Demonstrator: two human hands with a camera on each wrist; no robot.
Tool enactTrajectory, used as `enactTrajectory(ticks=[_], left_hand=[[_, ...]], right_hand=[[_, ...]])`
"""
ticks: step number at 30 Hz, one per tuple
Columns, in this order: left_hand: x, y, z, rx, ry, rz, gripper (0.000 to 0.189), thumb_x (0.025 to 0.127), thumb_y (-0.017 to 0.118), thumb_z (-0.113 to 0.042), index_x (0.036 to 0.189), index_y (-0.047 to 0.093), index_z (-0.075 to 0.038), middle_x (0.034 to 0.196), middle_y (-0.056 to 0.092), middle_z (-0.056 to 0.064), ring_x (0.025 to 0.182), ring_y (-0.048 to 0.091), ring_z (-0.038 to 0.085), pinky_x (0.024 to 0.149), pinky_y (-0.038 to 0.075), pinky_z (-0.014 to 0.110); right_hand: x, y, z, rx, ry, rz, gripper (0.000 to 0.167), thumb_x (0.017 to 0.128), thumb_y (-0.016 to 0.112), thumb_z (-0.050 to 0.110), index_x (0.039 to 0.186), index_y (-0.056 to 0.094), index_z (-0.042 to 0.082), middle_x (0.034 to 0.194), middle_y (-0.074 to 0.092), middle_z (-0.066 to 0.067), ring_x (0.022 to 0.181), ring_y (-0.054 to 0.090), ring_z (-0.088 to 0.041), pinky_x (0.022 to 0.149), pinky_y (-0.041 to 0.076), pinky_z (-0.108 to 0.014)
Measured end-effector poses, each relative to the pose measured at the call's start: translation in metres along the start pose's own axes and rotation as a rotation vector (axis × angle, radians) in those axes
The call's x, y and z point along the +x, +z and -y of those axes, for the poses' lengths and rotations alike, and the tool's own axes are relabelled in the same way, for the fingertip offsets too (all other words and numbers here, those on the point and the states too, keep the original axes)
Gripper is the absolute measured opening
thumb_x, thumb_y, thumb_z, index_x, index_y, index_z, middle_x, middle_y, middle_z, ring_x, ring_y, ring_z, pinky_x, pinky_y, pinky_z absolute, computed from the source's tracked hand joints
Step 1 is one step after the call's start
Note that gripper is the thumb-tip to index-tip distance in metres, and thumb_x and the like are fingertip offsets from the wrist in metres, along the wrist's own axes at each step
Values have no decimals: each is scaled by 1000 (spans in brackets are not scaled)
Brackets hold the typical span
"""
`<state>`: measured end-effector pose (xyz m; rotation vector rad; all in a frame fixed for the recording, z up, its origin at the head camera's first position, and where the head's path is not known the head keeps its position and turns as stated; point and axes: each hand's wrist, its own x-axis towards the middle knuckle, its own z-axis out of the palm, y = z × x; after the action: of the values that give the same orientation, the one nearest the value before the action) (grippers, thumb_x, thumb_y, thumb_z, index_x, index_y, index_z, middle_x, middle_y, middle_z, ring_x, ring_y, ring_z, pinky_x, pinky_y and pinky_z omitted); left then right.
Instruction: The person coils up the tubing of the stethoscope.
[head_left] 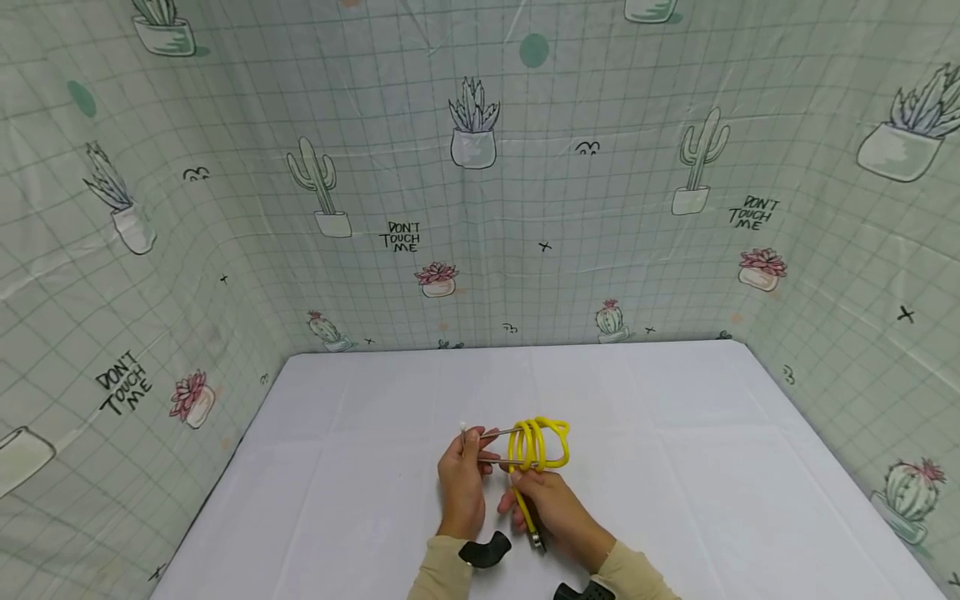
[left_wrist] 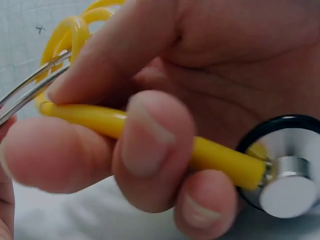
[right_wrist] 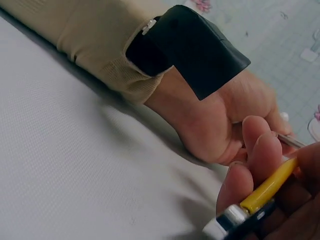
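A yellow stethoscope [head_left: 531,446] is held up above the table, its tubing wound in several loops around its two metal ear tubes [head_left: 504,461]. In the head view my left hand [head_left: 461,483] grips the ear tubes near a white ear tip [head_left: 462,426]. My right hand [head_left: 561,507] holds the tubing just below the loops, with the thumb and fingers curled round it. From that hand hangs the silver and black chest piece [left_wrist: 287,192], seen close up in the left wrist view. The right fingers [right_wrist: 265,155] also show in the right wrist view.
A white cloth covers the table [head_left: 337,467]. Behind it and along both sides hangs a pale gridded curtain [head_left: 540,200] printed with cacti. Each wrist wears a black camera mount, such as the left one [head_left: 486,550].
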<state>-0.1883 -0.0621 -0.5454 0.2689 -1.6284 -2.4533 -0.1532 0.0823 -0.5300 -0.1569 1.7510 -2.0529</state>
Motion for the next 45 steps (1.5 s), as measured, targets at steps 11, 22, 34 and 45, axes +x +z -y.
enactTrajectory(ticks=[11, 22, 34, 45], left_hand=[[-1, 0, 0, 85, 48, -34, 41, 105, 55, -30, 119, 60, 8, 111, 74, 11, 80, 66, 25, 64, 48, 24], [-1, -3, 1, 76, 108, -67, 36, 104, 57, -27, 112, 63, 7, 106, 74, 13, 75, 65, 21, 61, 47, 24], [1, -1, 0, 51, 75, -77, 39, 104, 57, -29, 114, 62, 9, 99, 75, 15, 75, 64, 21, 62, 48, 24], [4, -3, 2, 57, 64, -137, 30, 105, 55, -22, 110, 63, 6, 98, 75, 15, 73, 64, 19, 61, 47, 24]], right_hand=[[-12, 1, 9, -209, -43, -135, 39, 106, 51, 21, 122, 58, -15, 94, 75, -15, 59, 63, -13, 56, 50, -26], [-22, 21, 22, -98, -32, -238, 26, 102, 58, 19, 106, 46, -4, 88, 75, -17, 55, 63, -13, 55, 52, -26], [-21, 16, 16, 263, -21, -179, 30, 103, 58, 21, 121, 50, -1, 105, 75, -10, 65, 63, -10, 65, 53, -24], [-17, 5, 8, 329, -75, 26, 52, 99, 43, 6, 149, 36, -9, 127, 68, -9, 87, 72, -17, 76, 54, -29]])
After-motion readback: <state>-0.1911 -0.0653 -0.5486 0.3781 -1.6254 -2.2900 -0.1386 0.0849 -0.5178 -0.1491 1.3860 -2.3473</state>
